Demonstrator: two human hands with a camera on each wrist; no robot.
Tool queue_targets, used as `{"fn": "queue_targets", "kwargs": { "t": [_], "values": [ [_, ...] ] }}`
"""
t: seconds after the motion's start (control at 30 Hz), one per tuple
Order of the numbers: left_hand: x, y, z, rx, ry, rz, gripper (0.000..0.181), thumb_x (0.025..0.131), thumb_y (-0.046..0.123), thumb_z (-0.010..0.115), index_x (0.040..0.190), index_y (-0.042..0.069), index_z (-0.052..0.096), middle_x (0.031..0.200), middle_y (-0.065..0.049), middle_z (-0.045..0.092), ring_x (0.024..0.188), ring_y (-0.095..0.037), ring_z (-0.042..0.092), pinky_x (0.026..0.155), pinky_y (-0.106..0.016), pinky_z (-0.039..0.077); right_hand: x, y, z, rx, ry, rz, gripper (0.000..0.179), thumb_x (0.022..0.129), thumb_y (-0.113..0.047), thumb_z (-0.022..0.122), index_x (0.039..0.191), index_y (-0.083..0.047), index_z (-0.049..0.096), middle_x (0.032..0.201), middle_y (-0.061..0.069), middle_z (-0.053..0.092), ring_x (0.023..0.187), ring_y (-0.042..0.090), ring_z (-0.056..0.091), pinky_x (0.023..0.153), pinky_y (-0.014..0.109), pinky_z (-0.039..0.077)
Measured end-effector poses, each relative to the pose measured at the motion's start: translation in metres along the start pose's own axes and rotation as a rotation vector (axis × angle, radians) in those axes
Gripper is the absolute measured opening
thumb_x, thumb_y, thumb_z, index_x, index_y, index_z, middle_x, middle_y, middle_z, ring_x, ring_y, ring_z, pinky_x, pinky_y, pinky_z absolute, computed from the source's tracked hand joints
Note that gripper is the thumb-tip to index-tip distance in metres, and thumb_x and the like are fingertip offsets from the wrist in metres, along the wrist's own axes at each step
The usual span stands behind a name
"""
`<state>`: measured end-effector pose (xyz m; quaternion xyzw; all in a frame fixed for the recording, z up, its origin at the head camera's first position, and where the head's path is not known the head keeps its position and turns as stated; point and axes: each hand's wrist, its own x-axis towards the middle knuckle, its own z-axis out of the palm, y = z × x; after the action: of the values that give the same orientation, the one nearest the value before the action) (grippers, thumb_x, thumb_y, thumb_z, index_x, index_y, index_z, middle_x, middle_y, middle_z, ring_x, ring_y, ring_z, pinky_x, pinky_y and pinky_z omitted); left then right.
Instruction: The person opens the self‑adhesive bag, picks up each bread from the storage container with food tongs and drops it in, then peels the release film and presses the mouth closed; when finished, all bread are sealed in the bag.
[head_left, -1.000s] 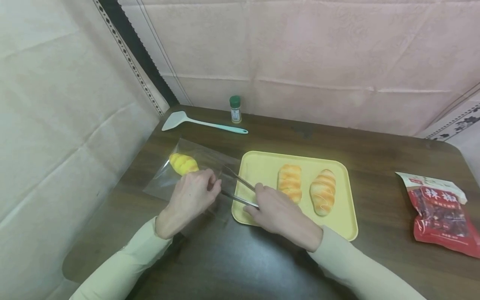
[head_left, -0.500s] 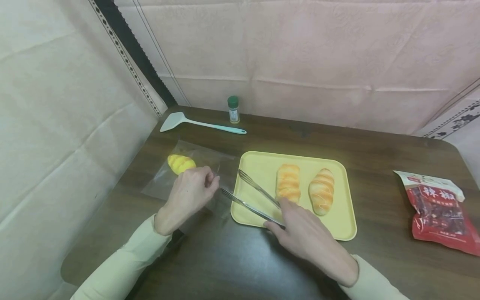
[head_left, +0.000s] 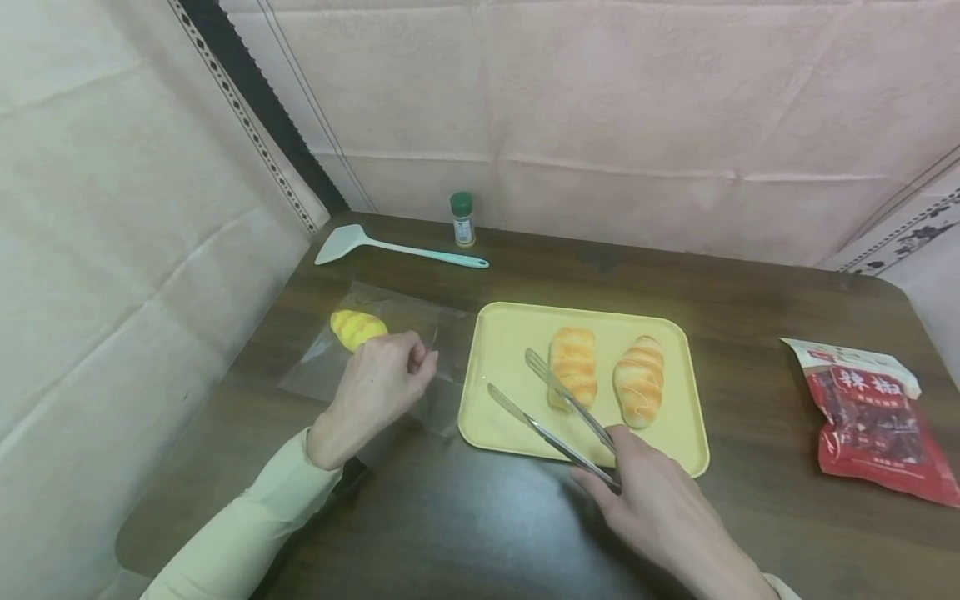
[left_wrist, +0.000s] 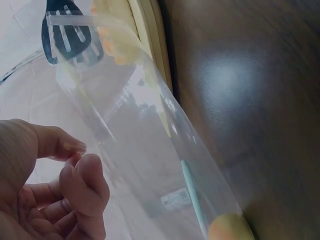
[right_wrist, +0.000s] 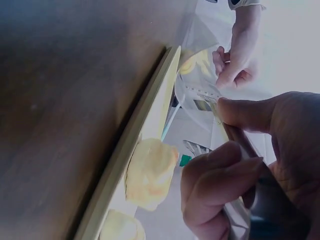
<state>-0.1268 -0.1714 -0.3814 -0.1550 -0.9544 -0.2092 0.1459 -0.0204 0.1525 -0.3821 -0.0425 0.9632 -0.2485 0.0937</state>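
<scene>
My left hand pinches the mouth of a clear plastic bag between thumb and forefinger. The left wrist view shows the bag film held raised beside the fingers. Inside the bag lies a yellow bread roll, partly hidden by that hand. Metal tongs are in my right hand, their arms spread and nothing between them. They hover above a yellow tray. One tong arm overlaps a ridged rectangular bread on the tray; a twisted bread roll lies to its right.
A pale turquoise spatula lies along the back left of the dark wooden table. A green-capped spice jar stands behind its handle. On the right lies a red and white packet. Cloth hangs at the back and left.
My right hand has drawn the tongs right and toward me, from the bag mouth to over the tray. The tong arms are farther apart. My left hand stays at the bag.
</scene>
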Motion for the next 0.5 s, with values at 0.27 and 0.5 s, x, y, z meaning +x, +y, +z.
{"fn": "queue_targets", "kwargs": {
  "t": [0.27, 0.5],
  "values": [
    [0.001, 0.001, 0.001, -0.003, 0.001, 0.012, 0.027, 0.093, 0.008, 0.080, 0.072, 0.007, 0.064, 0.061, -0.003, 0.059, 0.052, -0.011, 0.048, 0.049, -0.023, 0.040, -0.013, 0.015, -0.001, -0.018, 0.057, 0.042, 0.045, 0.096, -0.050, 0.081, 0.122, -0.016, 0.065, 0.084, -0.004, 0.060, 0.076, 0.015, 0.054, 0.067, 0.038, 0.045],
    [0.002, 0.002, 0.001, -0.005, -0.014, 0.006, 0.026, 0.093, 0.009, 0.080, 0.073, 0.007, 0.064, 0.061, -0.003, 0.060, 0.051, -0.011, 0.048, 0.049, -0.023, 0.039, -0.024, 0.026, 0.001, -0.025, 0.074, 0.121, 0.054, 0.098, -0.056, 0.077, 0.124, -0.011, 0.062, 0.079, -0.001, 0.053, 0.075, 0.018, 0.055, 0.065, 0.037, 0.042]
  ]
}}
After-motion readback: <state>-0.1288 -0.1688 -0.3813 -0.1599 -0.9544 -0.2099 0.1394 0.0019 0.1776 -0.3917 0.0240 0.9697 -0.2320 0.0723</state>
